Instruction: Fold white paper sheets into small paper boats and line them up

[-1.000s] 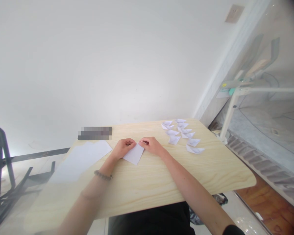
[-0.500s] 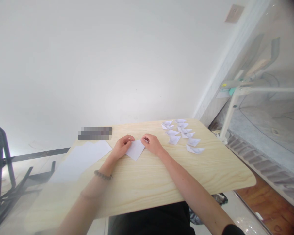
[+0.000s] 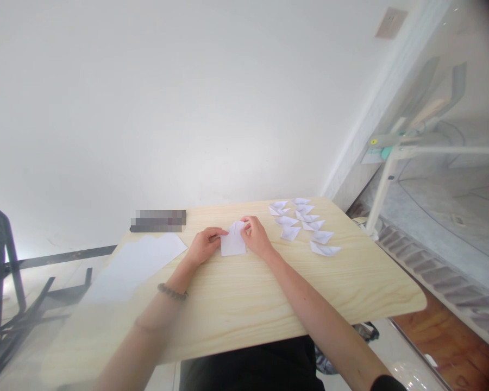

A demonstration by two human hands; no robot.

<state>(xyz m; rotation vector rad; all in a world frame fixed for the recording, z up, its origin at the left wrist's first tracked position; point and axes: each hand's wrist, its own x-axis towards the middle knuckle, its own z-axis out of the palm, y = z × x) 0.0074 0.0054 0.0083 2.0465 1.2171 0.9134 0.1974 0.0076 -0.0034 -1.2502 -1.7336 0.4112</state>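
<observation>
Between my hands, near the middle of the table (image 3: 244, 304), is a small folded sheet of white paper (image 3: 233, 245) with its straight edge toward me and a raised flap at the top. My left hand (image 3: 206, 244) pinches its left upper edge with thumb and fingers. At the right side, my right hand (image 3: 254, 234) grips the upper right edge of the paper, fingers curled. Several folded paper boats (image 3: 299, 219) stand in rows to the right of my right hand.
Flat white sheets (image 3: 140, 266) lie at the left of the table. Behind them is a blurred-out dark object (image 3: 158, 221). A white wall (image 3: 228, 108) rises past the far edge. A pale metal frame (image 3: 381, 195) stands to the right, a black chair (image 3: 0, 271) to the left.
The folded paper has turned, from a corner pointing toward me to a straight edge facing me. Both hands have shifted their hold on it slightly; the boats stay put.
</observation>
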